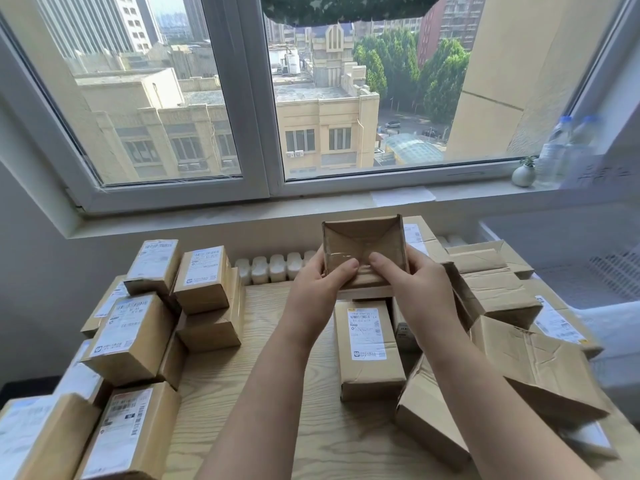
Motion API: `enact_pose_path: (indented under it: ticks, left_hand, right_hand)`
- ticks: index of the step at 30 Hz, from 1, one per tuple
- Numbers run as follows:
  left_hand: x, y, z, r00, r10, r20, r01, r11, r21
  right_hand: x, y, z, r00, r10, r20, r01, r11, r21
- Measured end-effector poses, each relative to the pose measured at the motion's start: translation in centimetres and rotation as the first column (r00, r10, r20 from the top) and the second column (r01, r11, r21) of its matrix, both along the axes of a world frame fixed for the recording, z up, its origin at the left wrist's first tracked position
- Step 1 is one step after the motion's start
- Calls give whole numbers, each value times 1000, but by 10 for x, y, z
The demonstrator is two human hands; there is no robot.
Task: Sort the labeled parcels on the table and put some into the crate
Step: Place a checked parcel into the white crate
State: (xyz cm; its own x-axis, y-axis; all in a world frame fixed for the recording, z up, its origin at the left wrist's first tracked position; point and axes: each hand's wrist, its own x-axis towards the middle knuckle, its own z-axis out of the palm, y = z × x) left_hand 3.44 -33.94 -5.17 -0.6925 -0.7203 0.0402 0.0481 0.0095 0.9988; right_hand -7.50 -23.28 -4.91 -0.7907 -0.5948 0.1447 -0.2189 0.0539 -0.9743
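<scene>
A small brown paper-wrapped parcel (363, 242) is held up above the far middle of the wooden table (263, 382), its taped folded end facing me. My left hand (320, 282) grips its left side and my right hand (410, 282) grips its right side, both thumbs pressed on the taped face. A labeled parcel (367, 344) lies flat on the table just below the hands. Stacks of labeled parcels (138, 334) stand at the left. The white crate (588, 268) sits off the table's right edge.
More brown parcels (533, 368) lie jumbled at the right, some crumpled. A white radiator (277, 266) runs behind the table under the windowsill. Two water bottles (568, 150) and a small vase (523, 174) stand on the sill at the right.
</scene>
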Motion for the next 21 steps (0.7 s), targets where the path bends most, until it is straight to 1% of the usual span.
enact_pose_path:
  ticks: [3, 5, 8, 9, 12, 15, 18, 21]
  left_hand:
    - [1, 0, 2, 1000, 7, 12, -7, 1000, 17]
    - [3, -2, 2, 1000, 14, 25, -15, 1000, 21]
    - [7, -8, 3, 999, 35, 31, -37, 998, 50]
    - [9, -9, 5, 998, 42, 37, -44, 997, 66]
    - [13, -15, 10, 992, 96, 78, -102, 991, 87]
    - [14, -16, 14, 986, 138, 97, -144, 988, 60]
    - [13, -12, 16, 986, 86, 143, -83, 996, -26]
    - [11, -13, 16, 981, 63, 183, -49, 996, -81]
  right_hand:
    - [0, 0, 2, 999, -24, -42, 25, 999, 30]
    - [-2, 0, 2, 998, 2, -58, 2, 998, 63]
    - [-8, 1, 3, 991, 130, 41, -132, 988, 79]
    - [-10, 3, 4, 984, 170, 50, -174, 982, 79]
    - [-12, 7, 8, 967, 254, 10, -254, 963, 91]
    - [-15, 9, 6, 953, 300, 42, -302, 952, 42]
    - [-22, 10, 3, 924, 341, 170, -336, 940, -62]
    - [-24, 11, 0, 902, 372, 220, -352, 928, -125]
